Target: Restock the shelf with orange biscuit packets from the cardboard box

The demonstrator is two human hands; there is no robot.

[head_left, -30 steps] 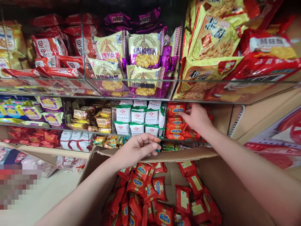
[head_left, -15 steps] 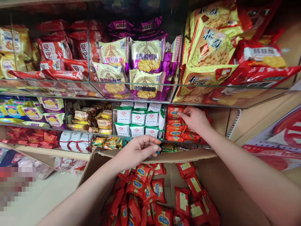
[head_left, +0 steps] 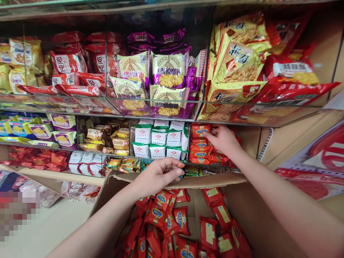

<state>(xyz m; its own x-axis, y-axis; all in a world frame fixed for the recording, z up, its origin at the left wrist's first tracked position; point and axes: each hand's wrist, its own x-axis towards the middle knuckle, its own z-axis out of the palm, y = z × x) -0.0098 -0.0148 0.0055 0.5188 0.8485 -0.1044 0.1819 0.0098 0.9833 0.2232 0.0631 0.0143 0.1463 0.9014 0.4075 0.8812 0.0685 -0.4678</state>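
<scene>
My right hand (head_left: 224, 141) reaches into a shelf compartment of red snack packets (head_left: 199, 148). Its thumb presses the right end of the top red snack packet (head_left: 199, 130), with the fingers bent behind it and partly hidden. My left hand (head_left: 162, 173) hovers over the back rim of a cardboard box (head_left: 206, 182), fingers loosely curled, thumb a little apart, nothing visible in it. Inside the box below lie many loose red packets (head_left: 156, 214) of the same kind, some face up, others showing pale labels.
Left of the red stack stand white-and-green packets (head_left: 158, 138), then gold-wrapped snacks (head_left: 119, 143). An upper shelf with a clear front lip (head_left: 161, 111) carries purple-and-cream biscuit packs (head_left: 169, 70) and yellow bags (head_left: 239, 61). A red-and-white printed panel (head_left: 319, 161) is at the right.
The view has shifted slightly, so the shelves sit a little lower. My right hand stays at the top red packet, its thumb slightly moved. My left hand keeps about the same pose.
</scene>
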